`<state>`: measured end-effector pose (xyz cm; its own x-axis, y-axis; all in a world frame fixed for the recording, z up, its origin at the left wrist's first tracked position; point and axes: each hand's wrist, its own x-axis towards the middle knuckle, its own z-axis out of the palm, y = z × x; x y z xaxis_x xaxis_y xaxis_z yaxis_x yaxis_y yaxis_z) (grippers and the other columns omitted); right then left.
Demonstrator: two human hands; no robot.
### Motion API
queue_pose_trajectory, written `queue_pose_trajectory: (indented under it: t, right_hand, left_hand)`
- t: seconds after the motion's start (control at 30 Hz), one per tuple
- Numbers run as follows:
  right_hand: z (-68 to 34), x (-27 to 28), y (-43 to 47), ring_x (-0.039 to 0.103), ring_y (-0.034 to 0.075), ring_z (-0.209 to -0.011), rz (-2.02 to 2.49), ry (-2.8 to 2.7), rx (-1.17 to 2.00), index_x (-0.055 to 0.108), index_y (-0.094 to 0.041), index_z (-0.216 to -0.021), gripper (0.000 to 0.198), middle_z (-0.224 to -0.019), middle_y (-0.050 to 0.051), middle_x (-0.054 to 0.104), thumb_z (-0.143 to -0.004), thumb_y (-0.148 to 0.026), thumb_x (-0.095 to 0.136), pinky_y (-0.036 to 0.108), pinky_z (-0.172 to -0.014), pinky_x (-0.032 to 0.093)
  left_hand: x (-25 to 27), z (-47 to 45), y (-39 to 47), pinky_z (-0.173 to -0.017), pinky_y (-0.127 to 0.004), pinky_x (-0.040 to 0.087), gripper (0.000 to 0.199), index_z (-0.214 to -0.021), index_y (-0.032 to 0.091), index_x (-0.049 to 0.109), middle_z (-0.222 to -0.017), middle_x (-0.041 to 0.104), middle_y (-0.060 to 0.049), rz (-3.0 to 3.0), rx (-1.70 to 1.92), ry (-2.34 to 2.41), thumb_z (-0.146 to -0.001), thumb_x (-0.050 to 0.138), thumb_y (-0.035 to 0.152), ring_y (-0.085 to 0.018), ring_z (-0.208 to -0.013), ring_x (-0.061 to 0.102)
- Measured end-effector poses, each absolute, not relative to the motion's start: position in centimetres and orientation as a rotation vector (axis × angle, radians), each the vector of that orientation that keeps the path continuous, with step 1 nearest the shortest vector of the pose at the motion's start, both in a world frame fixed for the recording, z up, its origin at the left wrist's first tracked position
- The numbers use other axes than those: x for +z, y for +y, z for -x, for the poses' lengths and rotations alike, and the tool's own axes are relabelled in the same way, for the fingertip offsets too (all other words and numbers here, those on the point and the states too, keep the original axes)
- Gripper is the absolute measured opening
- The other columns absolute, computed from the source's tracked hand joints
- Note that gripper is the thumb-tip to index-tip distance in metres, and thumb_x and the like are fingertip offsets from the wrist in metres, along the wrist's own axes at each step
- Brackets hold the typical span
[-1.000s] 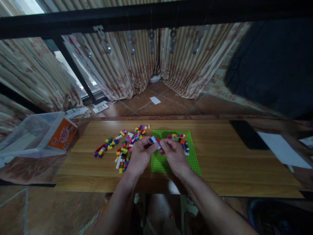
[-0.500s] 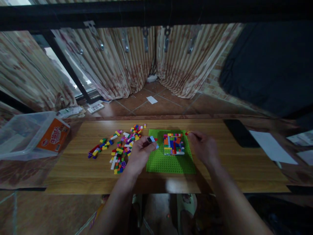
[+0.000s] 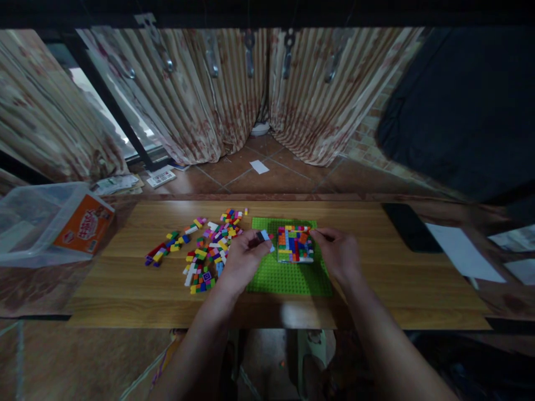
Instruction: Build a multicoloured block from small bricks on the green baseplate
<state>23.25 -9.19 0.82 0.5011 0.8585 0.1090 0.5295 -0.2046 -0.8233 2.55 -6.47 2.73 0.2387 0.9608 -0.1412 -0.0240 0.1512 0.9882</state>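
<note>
A multicoloured structure of toy building bricks (image 3: 296, 245) stands on the green studded baseplate (image 3: 288, 278). My left hand (image 3: 242, 257), closed, pinches a few toy bricks (image 3: 264, 236) in light blue and black just left of the structure. At its far right corner my right hand (image 3: 336, 252) has its thumb and finger pressed together on a small red toy brick (image 3: 311, 230), mostly covered by the fingertips. Whether that brick touches the structure is too small to tell. Loose bricks (image 3: 200, 254) of many colours lie left of the baseplate, partly behind my left hand.
The wooden table (image 3: 388, 289) carries a black flat object (image 3: 412, 227) and a white sheet of paper (image 3: 463, 252) at the right. A clear plastic bin (image 3: 45, 223) with an orange label stands off its left end. Curtains (image 3: 234, 100) hang beyond the table.
My right hand has moved left with the small red brick, from the baseplate's right edge to the structure's corner. My left hand still holds its bricks. The camera view has shifted slightly.
</note>
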Motion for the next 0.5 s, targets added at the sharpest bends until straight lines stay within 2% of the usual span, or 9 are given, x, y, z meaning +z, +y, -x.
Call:
queue_pose_trajectory:
  t: [0.33,0.5]
  right_hand:
    - [-22.1,0.1,-9.3,0.067,0.024,-0.067,1.921,-1.110,0.344,0.077,-0.015,-0.078,0.038,-0.074,0.010,0.075,-0.080,-0.048,0.058,0.032,-0.062,0.046]
    - [-22.0,0.1,-9.3,0.067,0.024,-0.066,1.956,-1.084,0.336,0.077,-0.016,-0.075,0.034,-0.073,0.010,0.074,-0.078,-0.046,0.061,0.032,-0.060,0.044]
  left_hand:
    - [2.8,-2.4,-6.5,-0.057,-0.023,0.035,0.013,-0.070,0.015,0.065,-0.064,0.060,0.001,-1.171,0.970,1.045,-0.071,0.069,0.027,-0.011,-0.059,0.049]
    - [2.6,-2.1,-6.5,-0.057,-0.023,0.034,0.012,-0.070,0.016,0.065,-0.064,0.060,0.001,-1.207,0.969,1.049,-0.071,0.069,0.028,-0.011,-0.060,0.048]
